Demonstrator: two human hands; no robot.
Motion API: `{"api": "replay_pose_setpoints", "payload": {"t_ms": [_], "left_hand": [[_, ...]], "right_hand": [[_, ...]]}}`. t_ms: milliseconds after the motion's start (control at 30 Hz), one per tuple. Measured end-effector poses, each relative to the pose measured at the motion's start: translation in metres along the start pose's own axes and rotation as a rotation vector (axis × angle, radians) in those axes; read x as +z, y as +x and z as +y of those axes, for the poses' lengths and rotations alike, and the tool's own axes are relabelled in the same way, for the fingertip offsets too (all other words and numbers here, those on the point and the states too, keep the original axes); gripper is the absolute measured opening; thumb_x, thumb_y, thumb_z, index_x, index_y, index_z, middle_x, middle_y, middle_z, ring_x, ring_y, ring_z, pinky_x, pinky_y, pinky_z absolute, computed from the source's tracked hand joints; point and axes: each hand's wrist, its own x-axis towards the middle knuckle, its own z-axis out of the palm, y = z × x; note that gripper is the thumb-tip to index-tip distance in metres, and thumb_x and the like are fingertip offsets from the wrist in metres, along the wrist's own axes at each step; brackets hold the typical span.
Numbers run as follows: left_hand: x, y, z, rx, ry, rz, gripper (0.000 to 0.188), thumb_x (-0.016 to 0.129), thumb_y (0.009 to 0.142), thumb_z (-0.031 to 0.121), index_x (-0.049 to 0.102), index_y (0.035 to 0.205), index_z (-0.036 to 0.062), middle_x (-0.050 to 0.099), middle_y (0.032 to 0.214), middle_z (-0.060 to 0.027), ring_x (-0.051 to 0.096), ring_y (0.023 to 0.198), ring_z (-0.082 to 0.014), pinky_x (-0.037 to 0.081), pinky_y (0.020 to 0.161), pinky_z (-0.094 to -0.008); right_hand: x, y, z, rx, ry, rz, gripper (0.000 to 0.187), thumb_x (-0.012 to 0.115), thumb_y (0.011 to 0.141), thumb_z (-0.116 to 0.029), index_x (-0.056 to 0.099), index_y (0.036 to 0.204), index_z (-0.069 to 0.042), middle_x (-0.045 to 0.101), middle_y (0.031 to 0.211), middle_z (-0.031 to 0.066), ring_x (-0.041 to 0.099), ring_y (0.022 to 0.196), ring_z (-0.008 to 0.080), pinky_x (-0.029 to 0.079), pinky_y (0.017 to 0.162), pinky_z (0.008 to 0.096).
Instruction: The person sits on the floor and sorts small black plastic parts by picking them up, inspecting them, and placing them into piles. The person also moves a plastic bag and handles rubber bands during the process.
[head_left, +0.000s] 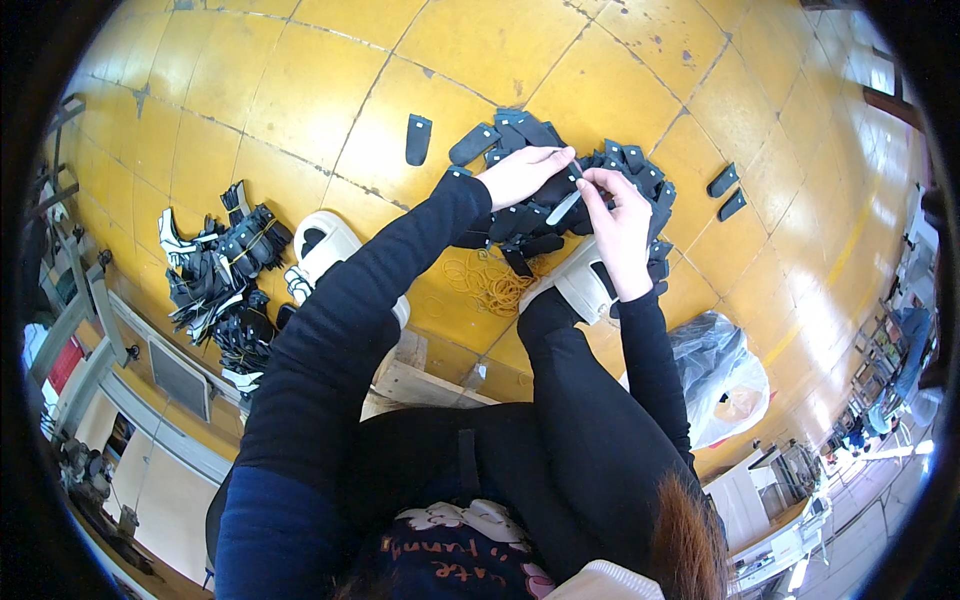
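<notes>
In front of me, between my feet, my left hand [522, 178] reaches over a heap of dark tongue-shaped fabric pieces [520, 130]. Its fingers are closed on the end of one dark tongue-shaped piece [575, 172]. My right hand [622, 225] meets it from the right, thumb and forefinger pinched at the same spot. A pale, shiny slim shape [563, 208] slants down from below the fingertips; whether it belongs to the held piece I cannot tell. Loose yellow rubber bands [490, 285] lie in a tangle just below the heap.
One dark piece [418, 140] lies apart at the upper left, and two small ones [727, 180] to the right. Banded black-and-white bundles [235, 265] are piled beside my left shoe [325, 240]. A clear plastic bag [715, 370] stands by my right leg. Metal framing [105, 330] borders the left.
</notes>
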Motion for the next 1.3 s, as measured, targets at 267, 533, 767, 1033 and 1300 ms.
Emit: {"api": "replay_pose_setpoints", "payload": {"t_ms": [267,533,767,1033,1300], "left_hand": [[-0.039,-0.087,-0.007,-0.241,0.399,-0.012,0.036,0.048,0.097,0.036,0.062,0.103,0.0034,0.064,0.100,-0.0079,0.058,0.091,-0.0179,0.046,0.082,-0.0280],[-0.101,-0.220,0.027,-0.235,0.719,0.232,0.026,0.051,0.090,0.021,0.063,0.108,0.0058,0.059,0.091,-0.0129,0.056,0.092,-0.0234,0.044,0.084,-0.0331],[-0.080,-0.148,-0.060,-0.229,0.133,0.453,0.029,0.065,0.086,0.022,0.063,0.110,0.0055,0.065,0.095,-0.0013,0.057,0.087,-0.0090,0.044,0.081,-0.0240],[-0.050,-0.114,-0.094,-0.187,0.118,0.280,0.016,0.060,0.087,0.016,0.059,0.097,0.0031,0.064,0.085,-0.0060,0.058,0.078,-0.0137,0.046,0.076,-0.0265],[-0.050,-0.138,-0.091,-0.124,0.999,0.569,0.030,0.067,0.079,0.021,0.059,0.104,0.0051,0.055,0.095,-0.0149,0.055,0.094,-0.0321,0.046,0.083,-0.0406]], "right_hand": [[0.037,-0.031,0.027,0.027,0.199,-0.254,0.005,0.066,0.082,-0.003,0.063,0.083,0.000,0.059,0.077,0.0001,0.052,0.065,0.0050,0.042,0.059,0.0202],[0.046,-0.068,0.056,0.231,-0.081,-0.256,0.015,0.068,0.072,-0.007,0.055,0.072,-0.001,0.056,0.058,0.0044,0.053,0.055,0.0076,0.044,0.053,0.0252],[0.048,-0.056,0.061,-0.043,-0.227,-0.264,0.007,0.063,0.077,-0.005,0.060,0.079,0.001,0.061,0.067,0.0121,0.060,0.059,0.0202,0.047,0.057,0.0312],[0.060,-0.015,0.041,0.009,-0.417,-0.111,0.015,0.068,0.081,-0.015,0.064,0.090,-0.003,0.063,0.068,0.0120,0.064,0.065,0.0299,0.049,0.062,0.0364],[0.060,-0.014,0.037,0.089,-0.353,-0.177,0.012,0.066,0.081,-0.018,0.062,0.085,-0.008,0.065,0.072,0.0113,0.065,0.069,0.0333,0.050,0.061,0.0411]]}}
